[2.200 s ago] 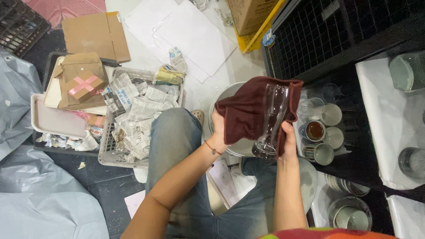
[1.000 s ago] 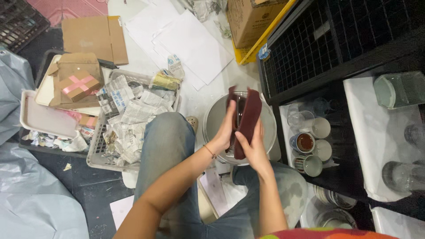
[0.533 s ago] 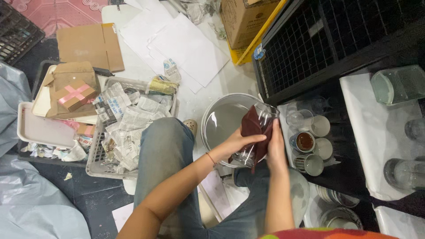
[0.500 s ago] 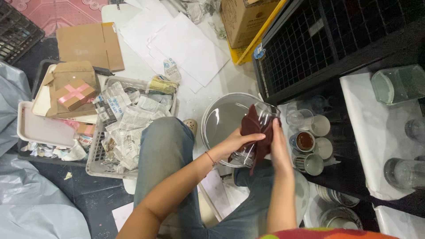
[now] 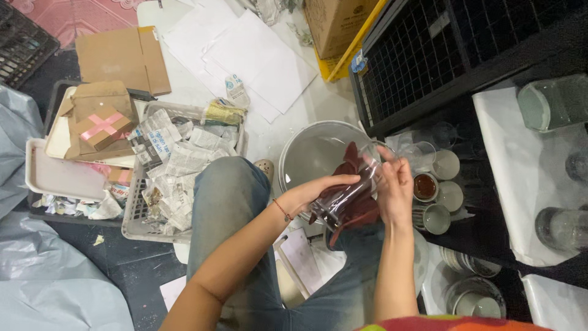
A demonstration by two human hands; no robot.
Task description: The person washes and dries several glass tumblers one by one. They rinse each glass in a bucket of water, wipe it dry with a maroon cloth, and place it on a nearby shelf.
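Both hands now grip the clear glass (image 5: 349,195), tilted lower than a moment ago: left hand (image 5: 312,195) presses the maroon cloth (image 5: 358,208) inside, right hand (image 5: 395,190) at 3 o'clock.

My left hand (image 5: 312,197) hides part of the maroon cloth (image 5: 352,205), and I cannot tell how far the cloth reaches inside the clear glass (image 5: 349,196). The frame's bottom edge cuts off the metal cups (image 5: 471,297); a cardboard box (image 5: 334,21) leaves at the top.
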